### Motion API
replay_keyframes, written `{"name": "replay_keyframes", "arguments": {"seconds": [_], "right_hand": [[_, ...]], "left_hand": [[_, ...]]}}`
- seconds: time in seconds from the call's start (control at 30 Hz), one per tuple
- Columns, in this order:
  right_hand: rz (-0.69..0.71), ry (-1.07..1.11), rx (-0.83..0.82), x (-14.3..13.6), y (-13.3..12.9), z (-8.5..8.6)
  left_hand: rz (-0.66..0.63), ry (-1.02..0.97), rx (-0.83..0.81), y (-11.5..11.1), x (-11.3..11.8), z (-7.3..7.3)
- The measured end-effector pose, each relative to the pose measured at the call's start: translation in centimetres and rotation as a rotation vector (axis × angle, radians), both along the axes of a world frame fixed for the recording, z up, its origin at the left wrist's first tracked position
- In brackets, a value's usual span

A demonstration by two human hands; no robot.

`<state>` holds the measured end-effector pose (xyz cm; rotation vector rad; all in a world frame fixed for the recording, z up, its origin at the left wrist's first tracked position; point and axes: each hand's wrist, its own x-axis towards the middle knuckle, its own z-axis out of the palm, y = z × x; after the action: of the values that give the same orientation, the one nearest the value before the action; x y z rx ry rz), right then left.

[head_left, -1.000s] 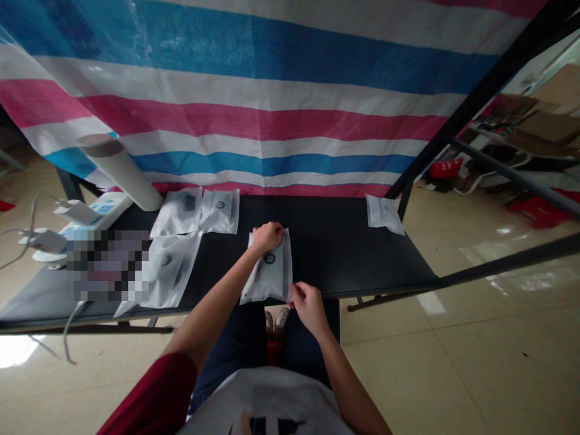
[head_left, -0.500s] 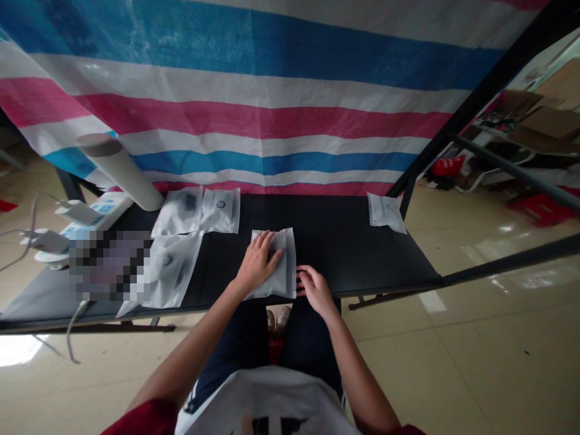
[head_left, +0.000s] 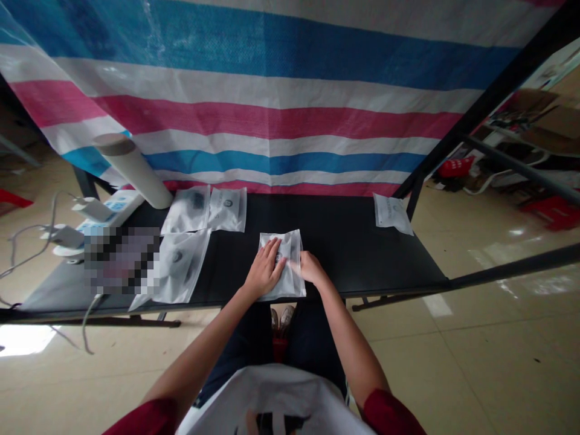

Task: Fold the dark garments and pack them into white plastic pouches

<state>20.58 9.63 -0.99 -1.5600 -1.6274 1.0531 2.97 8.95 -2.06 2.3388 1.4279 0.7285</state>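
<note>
A frosted white pouch [head_left: 294, 280] lies flat near the front edge of the black table [head_left: 344, 241]. My left hand [head_left: 265, 270] rests on its left part with the fingers spread, holding nothing. At the pouch's right edge is my right hand [head_left: 310, 267]; its fingers reach over the pouch and are smeared by motion, so their grip is unclear. Part of a dark round print shows on the pouch beside my left fingers.
Further pouches lie at the left: one at back left [head_left: 185, 210], one beside it [head_left: 228, 209], one in front [head_left: 179, 266]. Another pouch [head_left: 392, 214] is at back right. A bottle [head_left: 136, 172] and power strip [head_left: 120, 208] stand left. Striped sheeting [head_left: 281, 121] hangs behind.
My right hand has moved from beside the pouch onto its right edge. My left hand stays on the pouch. The whole view has shifted slightly.
</note>
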Motion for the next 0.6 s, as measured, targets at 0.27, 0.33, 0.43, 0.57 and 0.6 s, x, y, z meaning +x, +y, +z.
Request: {"name": "replay_keyframes", "arguments": {"seconds": [0.27, 0.33, 0.43, 0.57, 0.6], "right_hand": [[-0.254, 0.297, -0.17, 5.6, -2.8, 0.3], [-0.322, 0.404, -0.213, 7.1, -3.3, 0.6], [-0.353, 0.568, -0.236, 8.1, -3.7, 0.8], [-0.314, 0.702, -0.187, 7.5, -3.3, 0.8], [-0.303, 0.702, -0.185, 7.2, -3.0, 0.8]], "left_hand": [[0.014, 0.191, 0.034, -0.4, 0.7, -0.6], [0.02, 0.229, 0.035, -0.5, 0.9, -0.7], [0.032, 0.249, 0.044, -0.5, 1.2, -0.6], [0.051, 0.258, 0.083, -0.3, 1.8, -0.2], [0.06, 0.265, 0.086, -0.2, 2.0, -0.1]]}}
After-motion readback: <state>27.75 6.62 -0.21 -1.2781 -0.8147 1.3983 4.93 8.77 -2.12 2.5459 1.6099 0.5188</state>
